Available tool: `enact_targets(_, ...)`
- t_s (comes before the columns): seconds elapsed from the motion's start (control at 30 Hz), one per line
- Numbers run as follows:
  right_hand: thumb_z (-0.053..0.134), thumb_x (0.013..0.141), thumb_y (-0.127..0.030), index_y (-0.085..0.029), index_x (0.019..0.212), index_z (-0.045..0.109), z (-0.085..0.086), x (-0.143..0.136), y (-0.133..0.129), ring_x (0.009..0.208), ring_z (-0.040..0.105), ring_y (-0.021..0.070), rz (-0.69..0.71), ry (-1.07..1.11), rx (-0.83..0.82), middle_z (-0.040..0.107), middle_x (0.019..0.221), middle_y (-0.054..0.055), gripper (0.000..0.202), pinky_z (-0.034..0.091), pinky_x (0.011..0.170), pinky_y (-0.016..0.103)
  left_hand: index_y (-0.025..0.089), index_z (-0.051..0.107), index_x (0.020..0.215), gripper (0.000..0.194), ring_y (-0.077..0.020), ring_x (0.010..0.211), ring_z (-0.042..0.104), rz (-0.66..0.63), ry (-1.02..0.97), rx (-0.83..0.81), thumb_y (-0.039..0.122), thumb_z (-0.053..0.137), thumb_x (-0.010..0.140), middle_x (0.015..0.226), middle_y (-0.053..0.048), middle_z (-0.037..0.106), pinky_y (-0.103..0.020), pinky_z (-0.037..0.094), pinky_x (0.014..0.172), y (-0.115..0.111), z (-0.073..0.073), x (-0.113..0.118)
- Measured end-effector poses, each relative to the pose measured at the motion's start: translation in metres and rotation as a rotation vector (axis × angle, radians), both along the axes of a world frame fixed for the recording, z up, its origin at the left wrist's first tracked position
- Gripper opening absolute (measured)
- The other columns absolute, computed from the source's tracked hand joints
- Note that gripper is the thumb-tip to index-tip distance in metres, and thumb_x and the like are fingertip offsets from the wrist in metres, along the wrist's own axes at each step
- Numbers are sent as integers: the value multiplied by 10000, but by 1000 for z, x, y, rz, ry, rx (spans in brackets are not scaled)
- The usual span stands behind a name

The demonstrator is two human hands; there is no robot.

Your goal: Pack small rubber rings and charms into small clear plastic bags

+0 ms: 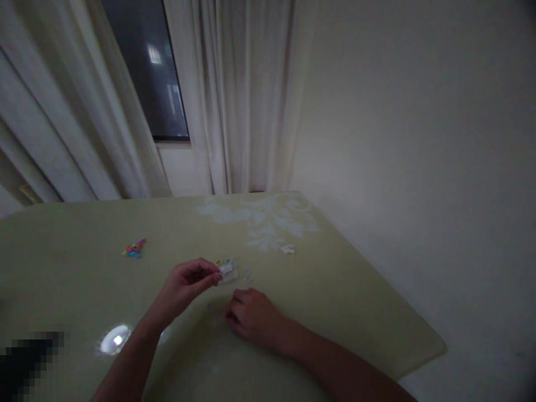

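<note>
My left hand [192, 281] is over the table with thumb and fingertips pinched together. A small pale bit shows at the fingertips, too tiny to name. Right beside those fingertips lies a small clear plastic case [229, 273] with a white patch, and a yellow ring and a greenish ring at its far edge. My right hand [253, 314] rests on the table nearer to me, its fingers curled in; what they hold, if anything, is hidden. Just beyond it sits a small clear piece [247, 274], to the right of the case.
Several small bright-coloured pieces [134, 249] lie in a heap at the left. Some small white pieces [287, 249] are farther back on the right. The pale green table [335, 290] meets a wall [419, 139] on the right; curtains [247, 100] hang behind it.
</note>
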State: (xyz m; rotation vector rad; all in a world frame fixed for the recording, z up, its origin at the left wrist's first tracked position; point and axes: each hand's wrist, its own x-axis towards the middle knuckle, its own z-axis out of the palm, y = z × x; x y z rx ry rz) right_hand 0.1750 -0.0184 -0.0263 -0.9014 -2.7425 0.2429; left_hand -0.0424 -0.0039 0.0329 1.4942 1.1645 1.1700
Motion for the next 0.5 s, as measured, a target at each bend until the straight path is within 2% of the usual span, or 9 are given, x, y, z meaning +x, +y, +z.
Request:
enact_targets(0.17, 558, 1008, -356, -132, 1011, 716, 0, -2, -2, 843, 641, 227, 7, -56, 62, 715, 981, 114, 275, 477, 788, 336, 189, 746, 758, 219, -170, 673, 672, -59, 118, 28, 401, 802, 756, 712, -29, 744, -259, 547, 639, 1, 1, -2)
enact_targets(0.3, 634, 961, -363, -154, 995, 686, 8, 9, 4, 837, 625, 211, -25, -21, -17, 696, 974, 79, 218, 460, 760, 309, 179, 714, 752, 238, -147, 651, 614, -142, 263, 26, 404, 772, 802, 686, -7, 688, -240, 487, 617, 2, -6, -7)
enact_targets(0.43, 642, 962, -238, -159, 999, 661, 17, 28, 20, 882, 618, 193, -186, 45, -38, 682, 987, 64, 89, 436, 786, 288, 174, 704, 790, 249, -148, 693, 599, -318, 356, -38, 410, 719, 869, 732, -6, 677, -251, 473, 661, 2, -14, -10)
enact_targets(0.5, 632, 966, -190, -152, 999, 663, 17, 37, 30, 917, 621, 195, -277, 56, -28, 682, 1000, 76, 59, 430, 806, 291, 172, 708, 815, 254, -154, 716, 596, -358, 374, -70, 415, 697, 887, 762, -13, 680, -258, 469, 679, 3, -16, -10)
